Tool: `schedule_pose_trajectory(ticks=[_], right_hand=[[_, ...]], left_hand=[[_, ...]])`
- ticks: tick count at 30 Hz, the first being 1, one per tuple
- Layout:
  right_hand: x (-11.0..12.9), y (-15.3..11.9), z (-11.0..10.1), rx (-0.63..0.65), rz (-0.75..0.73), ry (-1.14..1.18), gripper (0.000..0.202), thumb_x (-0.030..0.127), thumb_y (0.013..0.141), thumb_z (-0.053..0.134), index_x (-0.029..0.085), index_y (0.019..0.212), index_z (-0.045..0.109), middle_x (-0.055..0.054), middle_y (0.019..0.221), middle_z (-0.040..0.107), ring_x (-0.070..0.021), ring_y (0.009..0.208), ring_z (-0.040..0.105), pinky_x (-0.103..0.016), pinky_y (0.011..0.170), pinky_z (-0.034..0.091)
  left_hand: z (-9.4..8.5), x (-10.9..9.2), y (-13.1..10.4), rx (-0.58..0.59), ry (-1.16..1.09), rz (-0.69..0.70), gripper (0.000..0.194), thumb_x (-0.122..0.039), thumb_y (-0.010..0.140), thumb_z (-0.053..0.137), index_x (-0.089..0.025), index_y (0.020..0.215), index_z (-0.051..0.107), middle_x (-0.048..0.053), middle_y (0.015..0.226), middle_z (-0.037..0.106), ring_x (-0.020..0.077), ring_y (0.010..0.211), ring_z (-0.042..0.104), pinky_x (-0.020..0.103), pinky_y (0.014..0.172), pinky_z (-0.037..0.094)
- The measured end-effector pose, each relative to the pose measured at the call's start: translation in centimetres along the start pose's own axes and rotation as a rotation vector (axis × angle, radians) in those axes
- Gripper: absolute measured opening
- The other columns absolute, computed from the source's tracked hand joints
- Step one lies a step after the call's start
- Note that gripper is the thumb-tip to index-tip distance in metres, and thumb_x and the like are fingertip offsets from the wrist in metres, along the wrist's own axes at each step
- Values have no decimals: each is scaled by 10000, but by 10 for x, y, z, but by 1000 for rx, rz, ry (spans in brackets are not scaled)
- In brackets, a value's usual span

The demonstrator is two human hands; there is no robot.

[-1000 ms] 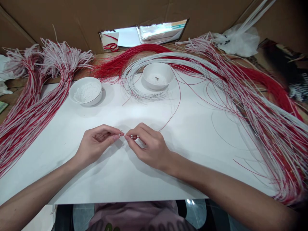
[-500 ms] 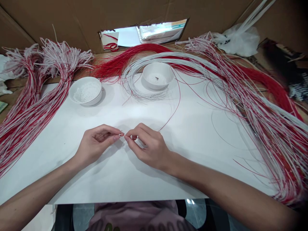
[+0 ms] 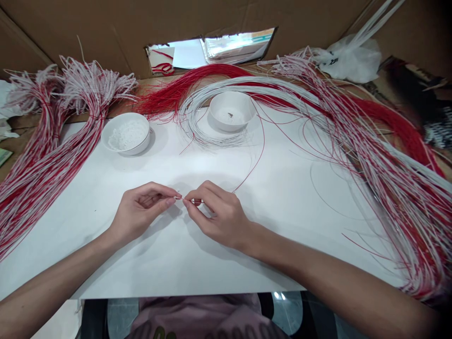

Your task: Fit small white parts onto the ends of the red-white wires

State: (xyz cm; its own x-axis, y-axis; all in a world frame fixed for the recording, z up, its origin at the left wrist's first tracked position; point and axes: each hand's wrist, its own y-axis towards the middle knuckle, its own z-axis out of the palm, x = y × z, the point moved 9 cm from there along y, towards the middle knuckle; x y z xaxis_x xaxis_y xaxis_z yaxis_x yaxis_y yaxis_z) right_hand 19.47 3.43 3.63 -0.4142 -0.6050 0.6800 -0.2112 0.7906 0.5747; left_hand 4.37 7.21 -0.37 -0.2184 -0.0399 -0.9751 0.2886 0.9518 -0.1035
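Above the front half of the white tabletop (image 3: 148, 268), my left hand (image 3: 143, 209) pinches the end of a thin red and white cord (image 3: 180, 198) between thumb and forefinger. A short way along the same cord, my right hand (image 3: 219, 212) has its thumb and fingertips closed on it. The two pinches nearly touch. From behind my right hand a red strand (image 3: 259, 160) curves up toward the back. Whether a small bead sits at the left fingertips is too fine to make out.
A bowl of small white pieces (image 3: 129, 134) and another white bowl (image 3: 231, 110) stand behind my hands. Bundled red and white cords lie at left (image 3: 52, 160) and right (image 3: 370, 136). White strands (image 3: 192, 106) curl around the second bowl. A cardboard wall (image 3: 106, 28) rises behind.
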Motion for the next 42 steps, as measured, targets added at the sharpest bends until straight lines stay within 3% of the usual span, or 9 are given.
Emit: schedule_pose_trajectory(ticks=[12, 25, 42], right_hand=[[-1, 0, 1, 10, 10, 7, 121, 144, 918, 511, 172, 865, 615, -9, 778, 622, -78, 648, 577, -207, 578, 476], [0, -1, 2, 17, 0, 1, 115, 141, 916, 515, 167, 864, 614, -7, 769, 611, -73, 641, 566, -199, 573, 466], [-6, -5, 13, 121, -5, -55, 130, 214, 951, 546, 141, 994, 645, -34, 905, 681, -79, 693, 620, -187, 594, 503]], left_hand=[[0, -3, 0, 2, 38, 32, 82, -275, 769, 760, -220, 824, 733, 51, 902, 746, 205, 874, 690, 333, 801, 580], [2, -5, -2, 5, 21, 45, 56, -226, 776, 753, -223, 828, 734, 39, 885, 745, 183, 846, 689, 297, 763, 569], [7, -11, -5, 54, 229, 220, 115, -197, 858, 664, -249, 925, 742, 0, 901, 739, 150, 829, 673, 259, 726, 531]])
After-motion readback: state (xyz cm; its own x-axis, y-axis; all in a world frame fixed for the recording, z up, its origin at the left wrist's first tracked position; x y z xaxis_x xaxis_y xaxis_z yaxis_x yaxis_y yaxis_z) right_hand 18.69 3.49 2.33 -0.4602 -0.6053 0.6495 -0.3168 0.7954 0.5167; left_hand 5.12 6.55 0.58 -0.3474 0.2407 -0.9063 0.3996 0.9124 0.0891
